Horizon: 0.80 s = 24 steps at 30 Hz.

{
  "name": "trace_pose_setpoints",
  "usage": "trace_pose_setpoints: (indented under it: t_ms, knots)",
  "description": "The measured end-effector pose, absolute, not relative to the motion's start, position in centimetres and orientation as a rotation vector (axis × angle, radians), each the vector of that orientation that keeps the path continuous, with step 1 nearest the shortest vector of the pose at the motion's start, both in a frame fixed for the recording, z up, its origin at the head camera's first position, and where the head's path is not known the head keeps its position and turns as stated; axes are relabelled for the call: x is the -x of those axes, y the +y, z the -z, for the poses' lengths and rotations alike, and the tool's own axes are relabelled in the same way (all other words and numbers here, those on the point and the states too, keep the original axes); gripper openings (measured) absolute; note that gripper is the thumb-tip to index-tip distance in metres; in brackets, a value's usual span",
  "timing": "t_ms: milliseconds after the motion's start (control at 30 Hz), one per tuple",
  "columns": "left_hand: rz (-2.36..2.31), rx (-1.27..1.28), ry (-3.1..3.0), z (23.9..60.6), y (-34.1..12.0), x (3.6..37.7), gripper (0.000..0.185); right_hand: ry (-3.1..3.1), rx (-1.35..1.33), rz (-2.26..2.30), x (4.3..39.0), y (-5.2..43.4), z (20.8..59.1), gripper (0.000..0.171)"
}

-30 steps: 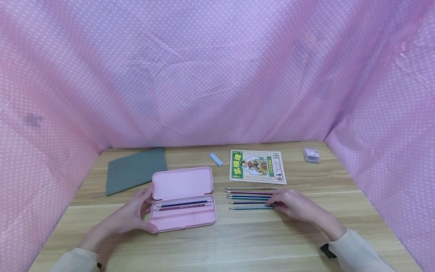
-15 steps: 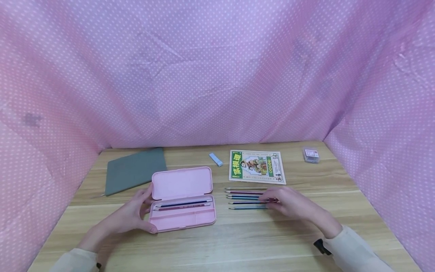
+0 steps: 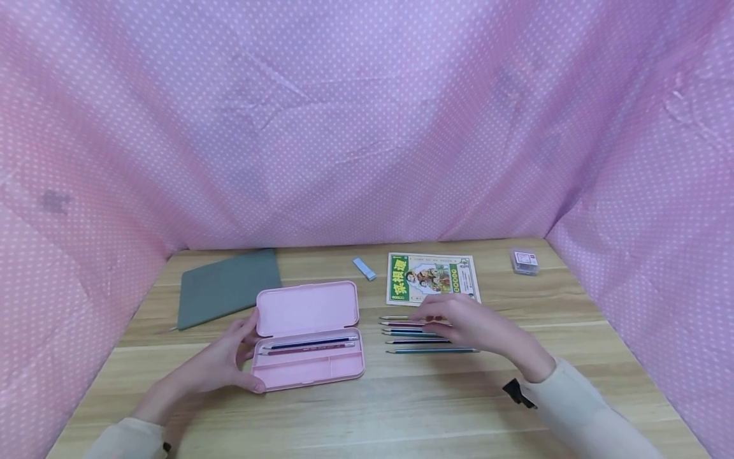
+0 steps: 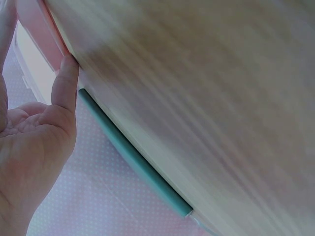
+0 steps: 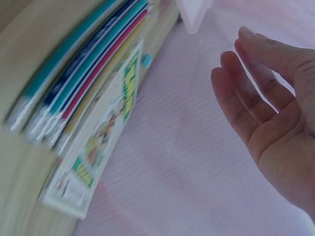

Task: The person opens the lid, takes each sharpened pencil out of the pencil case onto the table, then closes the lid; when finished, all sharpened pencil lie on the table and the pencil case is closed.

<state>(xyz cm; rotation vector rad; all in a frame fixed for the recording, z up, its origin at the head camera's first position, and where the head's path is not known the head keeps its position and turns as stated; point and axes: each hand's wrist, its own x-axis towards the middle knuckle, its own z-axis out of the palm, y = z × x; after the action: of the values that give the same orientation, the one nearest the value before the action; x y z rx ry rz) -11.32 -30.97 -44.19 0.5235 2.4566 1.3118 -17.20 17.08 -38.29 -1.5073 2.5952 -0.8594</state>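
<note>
In the head view my left hand point(image 3: 220, 360) holds the left side of an open pink pencil case point(image 3: 350, 376), thumb at the front corner and a finger by the lid. Inside the case's long compartment lie a dark blue pencil point(image 3: 309, 343) and a dark red pencil point(image 3: 306, 349). My right hand point(image 3: 473, 322) hovers over a row of several pencils point(image 3: 401, 333), hiding their right ends. Seen from the right wrist, the right hand point(image 5: 280, 103) has nothing between its loosely bent fingers, apart from the pencils point(image 5: 83, 69). The left wrist view shows the left thumb point(image 4: 65, 83) touching the case's edge.
Behind the case lies a green notebook point(image 3: 229, 287). A light blue strip-shaped item point(image 3: 364, 268) and an illustrated booklet point(image 3: 432, 277) lie farther back. At the back right stands a small clear box point(image 3: 524, 261). Pink dotted cloth point(image 3: 367, 127) encloses the wooden table point(image 3: 367, 421).
My right hand has moved left and away from me, from the pencils' right ends to above their middle and the booklet's front edge. The left hand and the case stay put.
</note>
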Motion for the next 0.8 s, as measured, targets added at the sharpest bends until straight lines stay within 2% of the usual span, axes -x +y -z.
trace_pose_setpoints:
  t_ms: [500, 800]
  knots:
    - [-1.321, -0.531, 2.437, 44.5, -31.1, 11.6, 0.142, 2.544, 1.694, 0.828, 18.2, 10.7, 37.7, 0.028]
    - [-1.328, -0.527, 2.428, 44.5, -31.2, 11.6, 0.143, 2.489, 1.639, 0.787, 18.1, 7.3, 38.8, 0.027]
